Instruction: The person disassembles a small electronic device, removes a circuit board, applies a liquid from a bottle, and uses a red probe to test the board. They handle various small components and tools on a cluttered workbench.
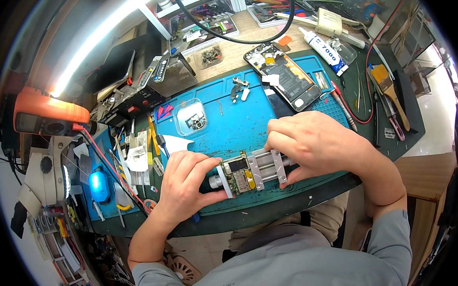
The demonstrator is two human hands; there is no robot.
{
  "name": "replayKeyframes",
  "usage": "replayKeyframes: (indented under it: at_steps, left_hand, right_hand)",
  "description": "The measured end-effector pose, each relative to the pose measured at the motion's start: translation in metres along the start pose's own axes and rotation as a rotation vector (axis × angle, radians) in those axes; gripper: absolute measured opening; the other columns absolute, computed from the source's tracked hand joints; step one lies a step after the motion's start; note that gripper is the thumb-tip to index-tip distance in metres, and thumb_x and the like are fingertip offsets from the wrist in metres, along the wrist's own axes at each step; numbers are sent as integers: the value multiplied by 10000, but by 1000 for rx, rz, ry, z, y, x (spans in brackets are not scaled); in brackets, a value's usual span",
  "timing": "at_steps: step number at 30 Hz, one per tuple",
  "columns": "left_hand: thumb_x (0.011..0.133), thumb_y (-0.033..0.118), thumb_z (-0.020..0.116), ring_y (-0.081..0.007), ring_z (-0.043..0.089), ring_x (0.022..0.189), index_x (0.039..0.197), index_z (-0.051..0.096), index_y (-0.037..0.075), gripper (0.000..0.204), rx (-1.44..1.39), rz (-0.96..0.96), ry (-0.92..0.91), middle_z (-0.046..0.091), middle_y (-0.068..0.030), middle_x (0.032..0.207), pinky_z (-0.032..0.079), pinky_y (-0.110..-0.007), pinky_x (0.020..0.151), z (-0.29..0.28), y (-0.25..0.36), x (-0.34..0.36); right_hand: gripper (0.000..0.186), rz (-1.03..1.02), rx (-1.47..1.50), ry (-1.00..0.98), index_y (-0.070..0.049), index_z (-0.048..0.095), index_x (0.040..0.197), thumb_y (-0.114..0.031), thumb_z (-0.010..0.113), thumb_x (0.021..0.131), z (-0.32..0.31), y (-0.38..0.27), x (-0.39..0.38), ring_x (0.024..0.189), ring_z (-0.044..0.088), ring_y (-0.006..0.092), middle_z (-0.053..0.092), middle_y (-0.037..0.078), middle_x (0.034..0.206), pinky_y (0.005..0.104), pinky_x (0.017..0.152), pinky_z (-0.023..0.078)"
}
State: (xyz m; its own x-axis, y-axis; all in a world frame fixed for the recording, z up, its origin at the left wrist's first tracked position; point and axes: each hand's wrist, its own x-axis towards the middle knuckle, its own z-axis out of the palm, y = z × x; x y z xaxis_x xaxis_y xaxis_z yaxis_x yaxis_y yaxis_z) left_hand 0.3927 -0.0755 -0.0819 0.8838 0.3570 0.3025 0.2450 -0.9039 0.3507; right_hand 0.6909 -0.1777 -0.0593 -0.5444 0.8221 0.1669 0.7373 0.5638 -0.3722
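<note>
A green circuit board (239,178) sits clamped in a silver metal holder (265,170) at the front of the blue work mat (228,121). My left hand (185,187) grips the holder's left end, fingertips along its side plate beside a pale knob. My right hand (305,148) holds the holder's right end, thumb below and fingers curled over the top. Behind them lie an opened phone (287,88), small parts (238,89) and a clear box of tiny components (190,118).
An orange multimeter (49,113) with red leads and a blue glowing device (100,184) are on the left. Tweezers, brushes (388,87), a glue tube (322,52) and red cables lie at the right. Part trays (210,25) and a hanging black cable line the back.
</note>
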Motion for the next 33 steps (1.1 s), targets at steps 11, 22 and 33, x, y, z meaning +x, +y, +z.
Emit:
replayKeyframes:
  at_steps: [11,22,33]
  left_hand:
    - [577,250,941,-278,601,976,1124,680,56,636,6,0,-1,651,-68,1052,475,-412,868,0,0,0]
    - [567,235,940,-281,600,975,1125,680,59,640,1,-4,-6,650,-68,1049,475,-416,870,0,0,0]
    - [593,257,942,-276,602,970,1123,680,56,624,5,4,-2,647,-66,1040,473,-408,864,0,-1,0]
  right_hand:
    - [637,-1,1,0,-21,502,945,-380,917,622,1,1,0,893,635,284,537,100,951,385,713,542]
    - [631,7,1,-3,-23,500,943,-375,917,625,0,1,0,890,637,288,538,100,949,387,711,542]
    - [632,2,-4,-2,-22,500,949,-386,911,635,1,1,0,888,637,285,540,100,950,385,703,538]
